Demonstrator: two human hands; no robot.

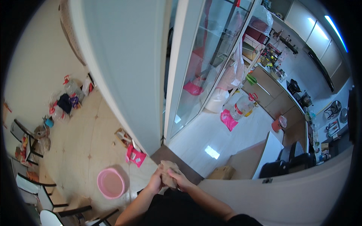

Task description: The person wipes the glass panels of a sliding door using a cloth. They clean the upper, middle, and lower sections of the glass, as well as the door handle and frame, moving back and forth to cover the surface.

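A crumpled beige cloth (169, 174) is bunched between my two hands, close in front of my body. My left hand (155, 180) grips it from the left side. On the other side my right hand (180, 180) holds it, with the thumb pressed over the top. Below the cloth lies the dark threshold strip (181, 162) of a doorway. To the left of my hands a pink plastic basin (111, 183) stands on the tiled floor, apart from them; what it holds is hard to make out.
A white wall end (121, 70) and a glass sliding door (209, 62) rise ahead. Pink bags (135, 156) lie at the wall's foot. Inside the kitchen are a large water bottle (241, 108), a red bin (278, 123) and a cardboard box (222, 172). Chairs (48, 195) stand at left.
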